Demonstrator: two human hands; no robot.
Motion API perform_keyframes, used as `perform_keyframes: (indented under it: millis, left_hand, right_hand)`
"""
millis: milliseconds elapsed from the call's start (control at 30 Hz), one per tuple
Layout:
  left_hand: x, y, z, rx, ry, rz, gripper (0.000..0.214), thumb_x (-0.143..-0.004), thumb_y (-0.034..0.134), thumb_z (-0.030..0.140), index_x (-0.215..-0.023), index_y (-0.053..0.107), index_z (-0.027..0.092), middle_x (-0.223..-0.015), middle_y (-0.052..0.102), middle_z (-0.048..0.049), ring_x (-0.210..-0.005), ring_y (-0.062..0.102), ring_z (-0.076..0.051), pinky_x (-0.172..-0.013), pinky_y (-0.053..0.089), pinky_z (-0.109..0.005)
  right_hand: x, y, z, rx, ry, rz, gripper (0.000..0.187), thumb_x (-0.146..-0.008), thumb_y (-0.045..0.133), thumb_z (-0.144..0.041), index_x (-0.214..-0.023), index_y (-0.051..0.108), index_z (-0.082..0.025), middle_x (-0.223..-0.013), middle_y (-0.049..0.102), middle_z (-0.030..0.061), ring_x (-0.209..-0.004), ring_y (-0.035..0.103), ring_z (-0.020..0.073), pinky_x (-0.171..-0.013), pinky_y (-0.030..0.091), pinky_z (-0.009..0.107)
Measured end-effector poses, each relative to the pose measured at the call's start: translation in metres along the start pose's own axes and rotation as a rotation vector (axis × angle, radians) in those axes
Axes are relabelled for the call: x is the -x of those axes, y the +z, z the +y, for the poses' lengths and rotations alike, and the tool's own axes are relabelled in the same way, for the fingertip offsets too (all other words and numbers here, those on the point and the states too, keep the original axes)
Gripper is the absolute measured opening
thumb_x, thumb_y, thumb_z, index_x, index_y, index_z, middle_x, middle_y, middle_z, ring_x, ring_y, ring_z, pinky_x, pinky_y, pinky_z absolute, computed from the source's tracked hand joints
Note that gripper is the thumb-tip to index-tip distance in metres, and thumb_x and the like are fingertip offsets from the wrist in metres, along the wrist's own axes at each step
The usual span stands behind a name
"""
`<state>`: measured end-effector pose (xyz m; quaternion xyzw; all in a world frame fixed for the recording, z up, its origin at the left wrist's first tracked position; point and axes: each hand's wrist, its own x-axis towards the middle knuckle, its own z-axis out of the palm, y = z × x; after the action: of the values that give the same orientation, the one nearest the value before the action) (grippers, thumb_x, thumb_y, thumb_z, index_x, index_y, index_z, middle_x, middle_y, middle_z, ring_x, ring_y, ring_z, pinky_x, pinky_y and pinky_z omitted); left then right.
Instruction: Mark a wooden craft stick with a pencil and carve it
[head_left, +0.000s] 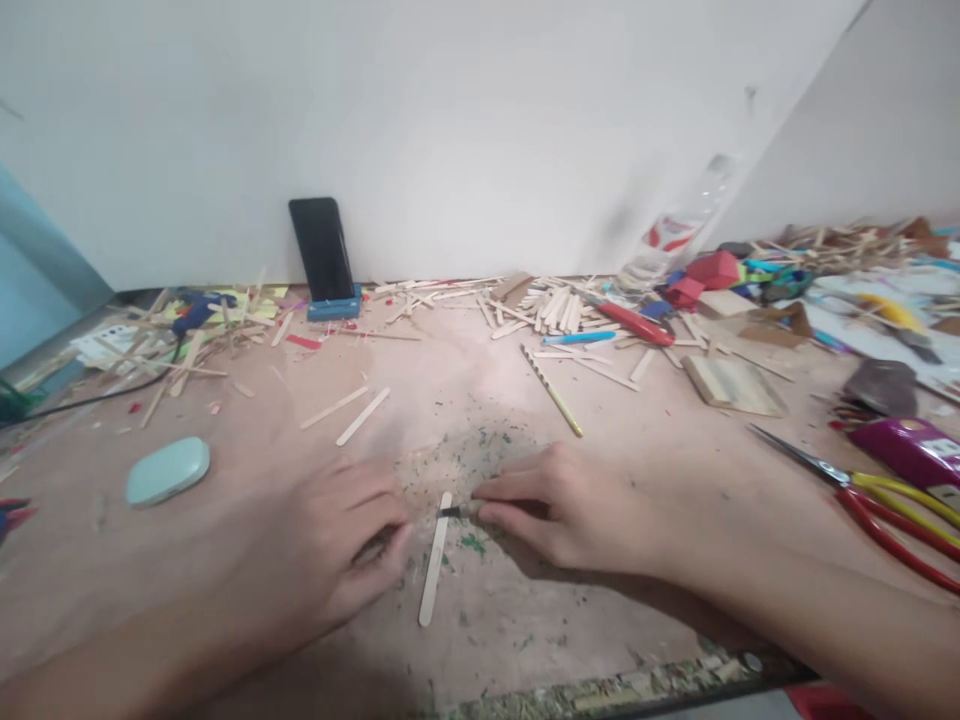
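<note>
1. The pale wooden stick point(433, 573) lies flat on the counter point(465, 370), in the gap between my hands, closer to my left one.
2. A small dark piece point(452, 512) crosses the stick near its far end. My right hand point(570, 510) pinches its other end between thumb and fingers; what exactly it is, I cannot tell.
3. My left hand point(341, 545) rests apart from my right, curled just beside the stick, and I see nothing in it. Blur hides whether its thumb and finger meet.
4. I judge the work on this stick to be at an early point: it looks whole, with no cut or join that I can make out. Any work left on it seems to lie at that far end, under the dark piece.
5. Green crumbs point(472, 543) are scattered around the stick and in front of my right hand, so some cutting or scraping seems done here.
6. Beyond my left hand lie two loose sticks point(363, 417), apart from each other and unjoined.
7. Farther off, beyond my right hand, a heap of sticks point(559, 308) looks unused, past a patterned pencil point(552, 391).
8. Scissors point(840, 475) lie to the right of my right hand, untouched.
</note>
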<state>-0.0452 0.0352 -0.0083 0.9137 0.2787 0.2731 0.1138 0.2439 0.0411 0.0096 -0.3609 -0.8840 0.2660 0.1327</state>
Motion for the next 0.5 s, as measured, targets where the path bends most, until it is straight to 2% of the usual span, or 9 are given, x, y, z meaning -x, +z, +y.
perform_keyframes:
  millis: [100,233,267,367,433,500]
  left_hand:
    - [0.0,-0.002,0.0,-0.017,-0.025,-0.014,0.025,-0.108,0.054,0.023,-0.086,0.065,0.021,-0.083,0.067,0.0005,-0.078,0.061,-0.017,-0.077,0.046,-0.034]
    - [0.0,0.002,0.001,-0.015,0.022,-0.044,0.011,-0.107,0.059,0.026,-0.104,0.069,0.024,-0.106,0.075,-0.0019,-0.097,0.071,-0.019,-0.086,0.056,-0.034]
    - [0.0,0.004,-0.001,-0.029,0.059,-0.048,0.011,-0.106,0.06,0.026,-0.112,0.069,0.026,-0.114,0.076,-0.0026,-0.103,0.072,-0.02,-0.091,0.058,-0.034]
    - [0.001,0.008,-0.015,-0.122,0.241,-0.084,0.033,-0.102,0.064,0.029,-0.134,0.064,0.026,-0.133,0.074,-0.0061,-0.117,0.074,-0.023,-0.097,0.063,-0.036]
    - [0.001,0.012,-0.03,-0.196,0.399,-0.077,0.041,-0.1,0.068,0.036,-0.139,0.062,0.023,-0.135,0.075,-0.0098,-0.116,0.076,-0.026,-0.093,0.067,-0.035]
    - [0.002,0.015,-0.043,-0.248,0.486,-0.081,0.043,-0.1,0.069,0.037,-0.14,0.062,0.022,-0.134,0.076,-0.0105,-0.116,0.077,-0.026,-0.093,0.068,-0.034]
  right_hand:
    - [0.001,0.0,0.0,0.01,-0.03,0.02,0.029,-0.108,0.057,-0.031,-0.101,0.081,-0.017,-0.082,0.078,0.0058,-0.071,0.067,0.0146,-0.065,0.044,0.026]
    - [0.001,0.002,0.004,0.014,-0.024,0.099,0.029,-0.107,0.059,-0.029,-0.093,0.08,-0.016,-0.078,0.077,0.0052,-0.067,0.064,0.0134,-0.064,0.044,0.026]
    - [0.0,0.003,0.006,0.008,-0.015,0.125,0.028,-0.107,0.059,-0.029,-0.093,0.079,-0.015,-0.079,0.076,0.0046,-0.067,0.064,0.013,-0.064,0.046,0.026]
    - [-0.001,0.008,0.012,-0.022,0.017,0.192,0.021,-0.107,0.063,-0.032,-0.1,0.074,-0.015,-0.086,0.074,0.002,-0.072,0.067,0.0139,-0.069,0.056,0.029]
    - [-0.001,0.011,0.016,-0.03,0.041,0.219,0.022,-0.105,0.066,-0.036,-0.105,0.072,-0.015,-0.094,0.073,0.0025,-0.079,0.07,0.0156,-0.075,0.061,0.034]
    - [0.0,0.014,0.018,-0.022,0.058,0.228,0.023,-0.104,0.068,-0.037,-0.108,0.071,-0.015,-0.101,0.073,0.0041,-0.084,0.071,0.017,-0.078,0.063,0.036]
